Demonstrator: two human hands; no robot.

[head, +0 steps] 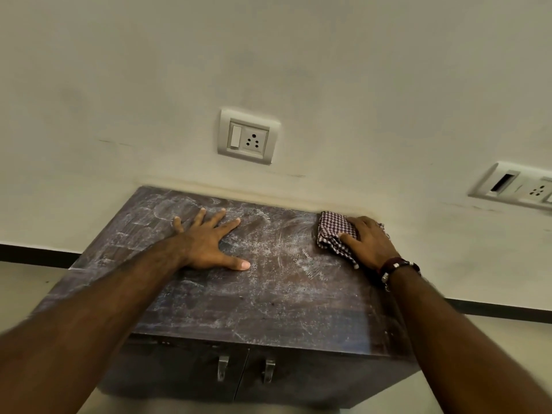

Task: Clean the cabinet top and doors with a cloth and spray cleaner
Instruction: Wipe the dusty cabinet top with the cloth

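Now my right hand [369,243] presses the checked cloth [336,233] into the cabinet top's [268,294] far right corner below a wall socket [248,137]; my left hand [206,242] lies flat, fingers spread.

The cabinet top [268,288] is seen as dark brown with a purplish cast, smeared all over with whitish-grey streaks and swirls. The cloth [334,231] is patterned in a small maroon-and-white check. The two doors [191,372] are shown in dark brown, each with a dull silver handle [222,367]. The wall [298,61] is painted off-white, edged below by a black skirting strip [38,253]. The socket plate [248,136] is pale grey-white. A dark red and black beaded bracelet [395,268] is worn.
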